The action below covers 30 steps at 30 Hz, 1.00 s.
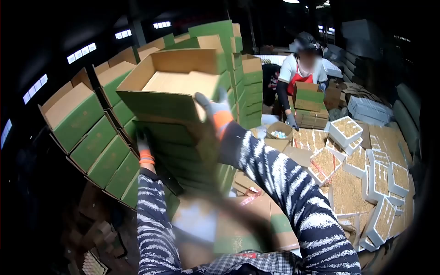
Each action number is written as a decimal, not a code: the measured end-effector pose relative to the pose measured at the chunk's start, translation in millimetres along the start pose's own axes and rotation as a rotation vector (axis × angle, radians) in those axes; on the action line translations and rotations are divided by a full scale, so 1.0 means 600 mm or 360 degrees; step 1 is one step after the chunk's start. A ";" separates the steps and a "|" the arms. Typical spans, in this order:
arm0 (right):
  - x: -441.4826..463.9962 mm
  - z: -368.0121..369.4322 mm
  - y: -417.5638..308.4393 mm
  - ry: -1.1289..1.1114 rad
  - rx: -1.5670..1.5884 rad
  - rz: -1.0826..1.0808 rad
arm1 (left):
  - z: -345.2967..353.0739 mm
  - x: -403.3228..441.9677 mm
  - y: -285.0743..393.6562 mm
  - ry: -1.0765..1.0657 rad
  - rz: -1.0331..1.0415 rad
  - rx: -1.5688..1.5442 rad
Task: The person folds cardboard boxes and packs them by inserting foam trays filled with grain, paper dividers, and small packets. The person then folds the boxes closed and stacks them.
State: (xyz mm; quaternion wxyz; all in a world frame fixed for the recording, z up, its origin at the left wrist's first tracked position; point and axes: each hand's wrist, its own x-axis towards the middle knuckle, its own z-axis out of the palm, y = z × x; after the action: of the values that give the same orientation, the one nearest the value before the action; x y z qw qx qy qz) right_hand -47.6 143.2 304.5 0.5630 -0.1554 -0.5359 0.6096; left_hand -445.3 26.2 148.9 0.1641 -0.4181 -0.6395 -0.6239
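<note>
An open green-and-brown cardboard box (158,104) tops a stack of similar boxes in front of me. My right hand (214,106), in a grey glove with an orange cuff, is closed over the box's near right corner. Its thumb and fingers lie on either side of the wall. Lower down, my left hand (144,143), gloved too, reaches up against the left side of the stacked green boxes (169,134). Its fingers are dark and partly lost in shadow, so their grip is unclear. The lower right part of the stack is smeared by motion.
More stacks of green boxes (94,151) stand left and behind. At right, white trays (344,130) of tan contents cover a cardboard-lined surface. A co-worker (302,68) in a red apron leans over a box (309,98) there. Flat cardboard (243,220) lies before me.
</note>
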 end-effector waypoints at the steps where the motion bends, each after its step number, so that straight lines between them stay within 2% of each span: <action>1: 0.033 0.001 0.069 -0.0162 -0.0105 0.0269 | 0.000 -0.011 0.018 -0.0041 -0.0155 0.0021; 2: 0.014 -0.011 0.040 -0.0356 -0.0233 0.0505 | 0.008 -0.034 0.076 0.0107 -0.0197 0.0166; 3: 0.021 -0.044 0.054 -0.0604 -0.0431 0.0349 | 0.002 -0.042 0.124 0.0050 -0.0255 -0.0042; 5: 0.000 -0.113 0.042 -0.0929 -0.0829 -0.0009 | 0.004 -0.031 0.083 0.0144 -0.0232 -0.0018; 8: -0.103 -0.265 0.099 -0.0591 -0.1158 -0.0706 | 0.046 -0.197 0.303 0.0646 0.0482 0.0688; 9: -0.163 -0.327 0.112 -0.0549 -0.1405 -0.0568 | 0.069 -0.279 0.361 0.0426 0.0458 0.0336; 10: -0.227 -0.390 0.154 -0.0513 -0.1803 -0.0680 | 0.087 -0.373 0.375 -0.0090 0.0196 -0.0277; 11: -0.302 -0.440 0.175 -0.0559 -0.2012 -0.0537 | 0.098 -0.448 0.405 -0.0801 0.0375 -0.0235; 12: -0.384 -0.472 0.186 -0.0649 -0.2244 -0.0294 | 0.122 -0.539 0.415 -0.1426 0.0098 -0.0132; 13: -0.460 -0.497 0.185 -0.0928 -0.2392 -0.0041 | 0.151 -0.594 0.439 -0.1941 -0.0019 -0.0224; 14: -0.529 -0.508 0.179 -0.1198 -0.2466 0.0078 | 0.183 -0.650 0.411 -0.1948 0.0119 -0.0204; 15: -0.607 -0.527 0.216 -0.1344 -0.2333 0.0167 | 0.219 -0.699 0.377 -0.1947 0.0259 -0.0192; 16: -0.647 -0.525 0.205 -0.1398 -0.2214 0.0088 | 0.247 -0.714 0.366 -0.1856 0.0312 -0.0062; 17: -0.666 -0.529 0.201 -0.1405 -0.2090 0.0071 | 0.267 -0.734 0.333 -0.1791 0.0346 0.0090; 19: -0.676 -0.539 0.182 -0.1254 -0.2032 0.0111 | 0.290 -0.727 0.306 -0.1924 0.0470 0.0236; 21: -0.660 -0.555 0.159 -0.1148 -0.1837 0.0157 | 0.293 -0.702 0.323 -0.2019 0.0503 0.0272; 22: -0.640 -0.559 0.142 -0.0955 -0.1895 0.0090 | 0.296 -0.676 0.354 -0.2114 0.0322 0.0245; 23: -0.612 -0.560 0.120 -0.0770 -0.1948 0.0016 | 0.293 -0.640 0.381 -0.2338 0.0370 0.0656; 25: -0.547 -0.557 0.053 -0.0371 -0.2136 -0.0194 | 0.295 -0.583 0.358 -0.2517 -0.0663 0.0080; 27: -0.491 -0.552 -0.020 -0.0148 -0.2278 -0.0512 | 0.265 -0.510 0.494 -0.2352 -0.0283 0.0246; 29: -0.463 -0.543 -0.080 -0.0052 -0.2312 -0.0627 | 0.243 -0.472 0.581 -0.2003 0.0617 0.0288; 30: -0.452 -0.541 -0.075 -0.0100 -0.2357 -0.0575 | 0.237 -0.467 0.590 -0.1946 0.0803 0.0310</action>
State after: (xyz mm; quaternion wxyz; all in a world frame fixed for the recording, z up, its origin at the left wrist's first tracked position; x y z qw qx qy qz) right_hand 319.6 57.7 107.2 0.3872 -0.3848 -0.8378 -0.0065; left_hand 28.0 21.4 154.0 -0.0500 -0.8166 -0.5533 -0.1564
